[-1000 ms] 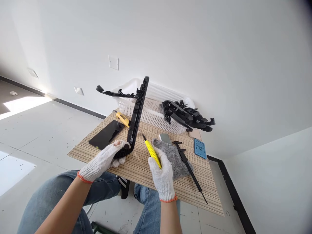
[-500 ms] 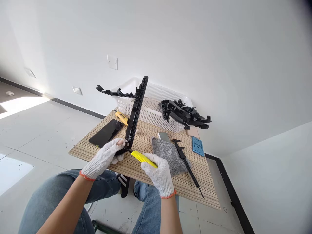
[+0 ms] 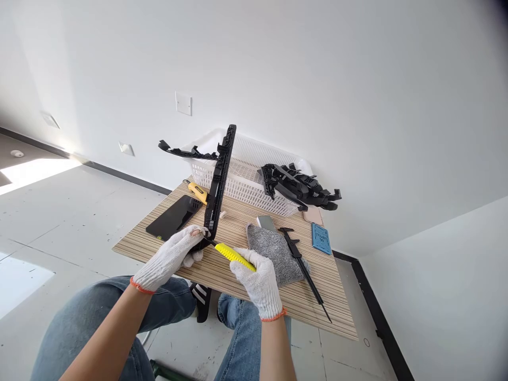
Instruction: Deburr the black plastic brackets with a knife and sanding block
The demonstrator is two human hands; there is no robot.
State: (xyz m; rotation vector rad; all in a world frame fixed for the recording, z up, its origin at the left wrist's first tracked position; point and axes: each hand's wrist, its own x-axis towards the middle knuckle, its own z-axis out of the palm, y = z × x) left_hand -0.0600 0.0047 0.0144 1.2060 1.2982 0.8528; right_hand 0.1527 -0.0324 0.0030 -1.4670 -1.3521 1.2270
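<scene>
My left hand (image 3: 174, 254), in a white knit glove, grips the lower end of a long black plastic trim part (image 3: 218, 185). The part rises at a slant away from me, with a clip-studded arm branching left near its top. In my gloved right hand (image 3: 257, 278) is a yellow-handled utility knife (image 3: 234, 256). Its dark front end points left and meets the part's lower end beside my left fingertips; the exact contact is too small to make out. Right of the knife lies a folded grey cloth (image 3: 272, 248) with a black caliper (image 3: 296, 251) across it.
Behind stands a white plastic basket (image 3: 254, 190), with several black trim parts (image 3: 297, 185) over its right side. On the striped board (image 3: 329, 296) lie a black phone (image 3: 174, 216), a yellow-handled tool (image 3: 197, 192), a grey-green block (image 3: 266, 223) and a blue card (image 3: 320, 238).
The upper end of the trim part has tilted slightly left. Both hands keep their grips, and the knife stays at the part's lower end.
</scene>
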